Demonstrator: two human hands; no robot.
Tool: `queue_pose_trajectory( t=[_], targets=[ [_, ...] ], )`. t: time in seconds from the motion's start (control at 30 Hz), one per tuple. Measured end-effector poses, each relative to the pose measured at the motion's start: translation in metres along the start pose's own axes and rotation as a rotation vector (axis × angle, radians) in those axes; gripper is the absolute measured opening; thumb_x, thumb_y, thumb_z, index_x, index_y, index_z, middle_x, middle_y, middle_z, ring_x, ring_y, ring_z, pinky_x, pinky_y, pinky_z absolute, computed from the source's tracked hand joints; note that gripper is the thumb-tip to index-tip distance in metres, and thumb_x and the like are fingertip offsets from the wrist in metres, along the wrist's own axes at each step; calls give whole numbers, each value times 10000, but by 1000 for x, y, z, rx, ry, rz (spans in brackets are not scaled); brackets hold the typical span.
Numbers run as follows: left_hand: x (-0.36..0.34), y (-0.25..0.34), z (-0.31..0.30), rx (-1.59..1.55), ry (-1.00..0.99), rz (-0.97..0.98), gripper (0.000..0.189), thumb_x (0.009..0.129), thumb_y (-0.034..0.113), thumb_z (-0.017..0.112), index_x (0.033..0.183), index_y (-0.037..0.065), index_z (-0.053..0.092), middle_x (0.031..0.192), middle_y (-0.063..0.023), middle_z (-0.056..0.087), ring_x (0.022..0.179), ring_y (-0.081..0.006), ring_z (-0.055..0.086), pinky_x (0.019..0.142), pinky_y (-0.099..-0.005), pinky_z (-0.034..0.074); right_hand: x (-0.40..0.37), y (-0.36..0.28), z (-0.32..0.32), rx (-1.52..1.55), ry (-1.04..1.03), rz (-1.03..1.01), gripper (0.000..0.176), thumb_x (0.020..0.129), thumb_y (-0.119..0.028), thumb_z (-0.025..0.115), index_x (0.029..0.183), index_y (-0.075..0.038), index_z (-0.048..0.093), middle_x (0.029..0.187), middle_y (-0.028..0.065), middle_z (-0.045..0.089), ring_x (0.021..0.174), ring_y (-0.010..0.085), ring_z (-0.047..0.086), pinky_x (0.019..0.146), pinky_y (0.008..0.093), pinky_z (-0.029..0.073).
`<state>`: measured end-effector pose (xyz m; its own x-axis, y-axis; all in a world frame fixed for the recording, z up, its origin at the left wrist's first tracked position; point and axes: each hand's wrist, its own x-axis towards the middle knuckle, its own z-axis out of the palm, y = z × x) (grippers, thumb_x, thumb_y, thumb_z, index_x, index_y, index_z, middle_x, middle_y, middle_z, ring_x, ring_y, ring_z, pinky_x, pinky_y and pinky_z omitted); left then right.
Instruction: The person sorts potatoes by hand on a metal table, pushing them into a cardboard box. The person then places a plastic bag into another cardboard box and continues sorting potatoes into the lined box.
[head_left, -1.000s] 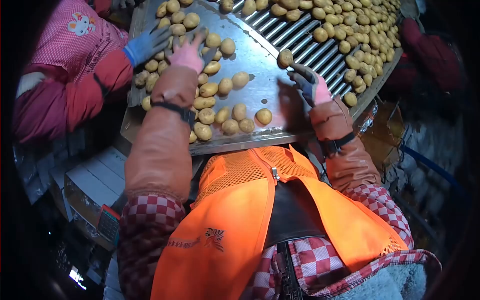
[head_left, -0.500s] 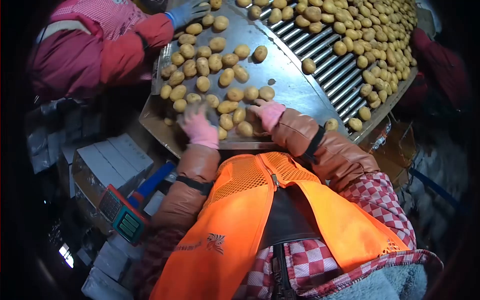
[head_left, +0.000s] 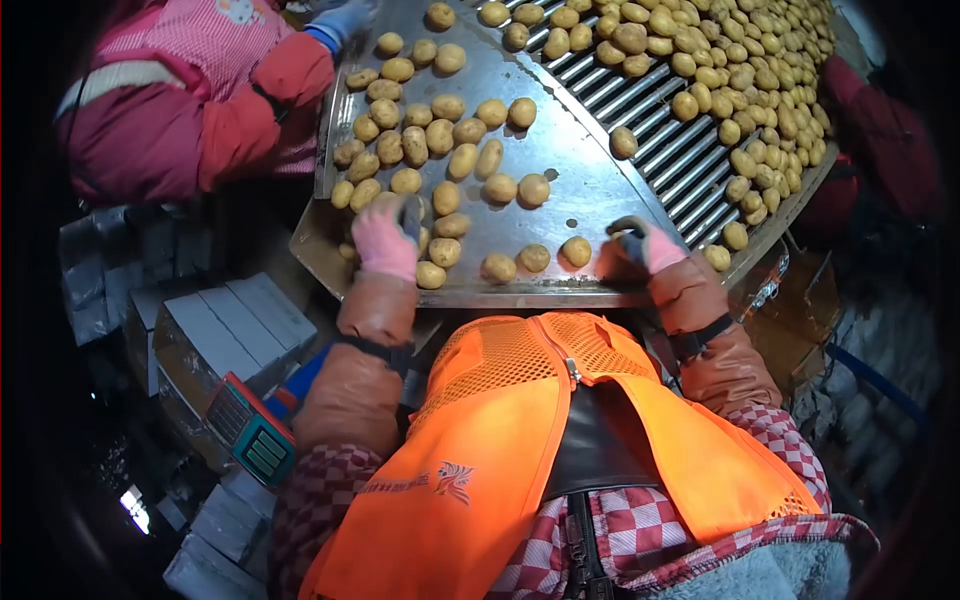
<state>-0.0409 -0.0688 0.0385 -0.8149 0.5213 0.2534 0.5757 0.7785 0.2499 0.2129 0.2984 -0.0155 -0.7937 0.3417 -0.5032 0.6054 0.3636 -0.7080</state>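
Note:
My left hand, in a pink glove with dark fingers, is closed among the potatoes at the table's front left. A potato lies just right of it. What lies under its fingers is mostly hidden. My right hand, gloved in pink with dark fingertips, is at the front right of the metal table. Its fingers curl inward, and I cannot make out what they hold, if anything. Left of it, a potato lies near the front edge, in line with two others. Several more potatoes spread across the table's left.
Metal rollers run along the table's right, with a large heap of potatoes beyond. A co-worker's blue-gloved hand is at the back left. White boxes and a red-and-teal scale display stand at lower left.
My right hand has moved right, away from the potatoes, toward the table's corner. My left hand has shifted slightly left. Potatoes have shifted, and the co-worker's hand has drawn back from the table.

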Motion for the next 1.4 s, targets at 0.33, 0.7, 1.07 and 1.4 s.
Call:
queue_pose_trajectory(
  t=[0.33,0.7,1.07,1.4],
  targets=[
    [147,49,69,-53,-472,-154,602,866,180,560,1434,358,471,1546,-154,355,1447,-400,272,1168,-502,297,-36,-82,22,1103,-458,242,394,942,-322,607,1263,-94,606,1090,157,680,860,193,657,644,272,517],
    [27,-83,76,-622,-187,-350,311,944,256,581,1183,84,683,1026,-195,715,921,-338,688,831,-412,526,-259,93,-44,906,358,579,411,894,-334,679,1217,-83,640,1171,153,681,1002,265,663,850,356,529],
    [31,104,10,89,-645,-328,445,898,293,616,1328,189,568,1088,-222,685,1046,-382,655,876,-485,520,-229,136,-64,134,399,340,342,907,-155,694,1215,-11,652,1166,116,688,1098,205,632,980,313,463],
    [7,73,41,-283,-301,-206,478,744,14,731,1183,178,641,1259,-226,519,1138,-408,579,960,-442,494,1,-92,-37,-211,594,-257,491,833,-369,729,1280,-195,622,1301,144,599,1187,362,569,994,450,472]
  ],
)
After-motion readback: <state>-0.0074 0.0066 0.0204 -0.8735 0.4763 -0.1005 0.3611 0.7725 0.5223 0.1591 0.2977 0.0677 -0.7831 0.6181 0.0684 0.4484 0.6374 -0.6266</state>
